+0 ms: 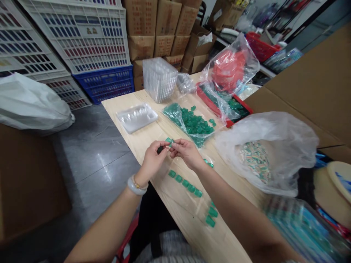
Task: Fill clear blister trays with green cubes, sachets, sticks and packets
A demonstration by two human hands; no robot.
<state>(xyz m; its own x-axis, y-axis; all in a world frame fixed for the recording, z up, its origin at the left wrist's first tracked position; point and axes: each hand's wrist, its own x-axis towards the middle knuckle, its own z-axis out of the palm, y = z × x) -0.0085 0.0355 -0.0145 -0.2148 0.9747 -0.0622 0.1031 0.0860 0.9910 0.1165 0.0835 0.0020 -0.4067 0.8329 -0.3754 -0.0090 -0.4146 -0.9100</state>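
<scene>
My left hand and my right hand meet above the table, fingertips closed on a small translucent green plastic piece. Something small and dark also shows at the fingers of my left hand; I cannot make out what it is. Below my hands, a row of green pieces lies on the wood. More green pieces sit beside my right forearm, which partly hides some others. Beyond my hands, a heap of green pieces rests on an opened clear plastic bag.
On the wooden table are a clear plastic tray, stacked clear trays and a red bin of green pieces. A plastic bag with small printed pieces stands at the right. Crates and cartons line the back.
</scene>
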